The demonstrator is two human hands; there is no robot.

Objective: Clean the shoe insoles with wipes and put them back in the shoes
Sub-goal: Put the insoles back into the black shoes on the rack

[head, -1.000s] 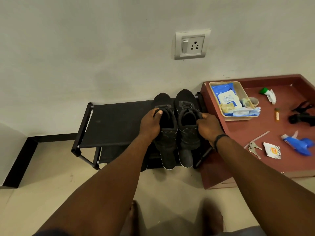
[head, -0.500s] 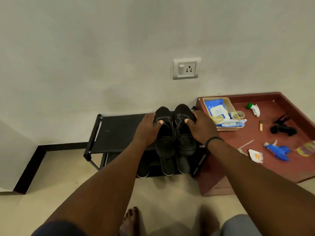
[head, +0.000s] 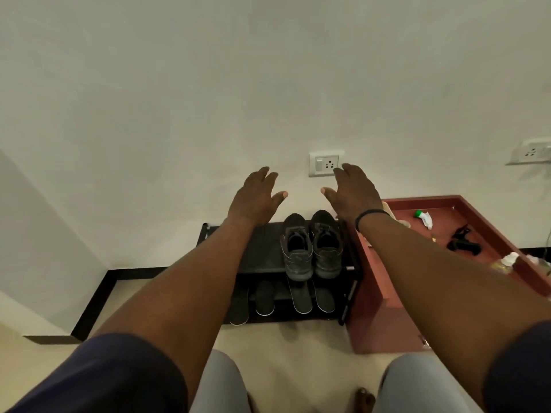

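Left hand (head: pixel 256 198), right hand (head: pixel 353 192): fingers straight, apart, holding nothing. Shoes (head: pixel 311 245) on rack (head: pixel 262 251). Insoles likely thin, floppy, light; pinch at heel edge.

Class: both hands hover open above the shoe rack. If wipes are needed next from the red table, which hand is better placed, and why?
Probably the right hand: it hangs beside the red table, while the left hand would cross the shoes.

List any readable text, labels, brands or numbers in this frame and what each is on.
No text can be read.
The green-capped tube on the red tray: any print is too small and blurred.
The shoes and wall socket: no legible marking shows.
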